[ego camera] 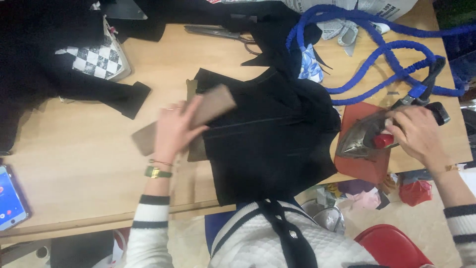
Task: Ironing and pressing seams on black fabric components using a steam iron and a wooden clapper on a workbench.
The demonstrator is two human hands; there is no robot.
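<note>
Left hand is lying flat, fingers spread, pressing down on a brown card strip at the middle of the worktop; it is pressing, not gripping. Strip's long axis is running diagonally, from the near-left end toward the far-right end, where it is overlapping the left edge of the black cloth. Cloth is lying just right of the left hand, touching the strip, and hanging over the worktop's near edge.

Right hand is curling closed around the handle of the iron near the right edge, well apart from the strip. Iron is sitting on a red mat, tip pointing left toward the cloth; blue hose is looping behind it toward the far right corner. Right hand is nearer the iron, left hand nearer the cloth.

Scissors are lying by the far edge, checkered cloth at far left, phone at near left corner. No containers showing on the worktop; scraps are lying below the near edge, too blurred to tell what is holding them
</note>
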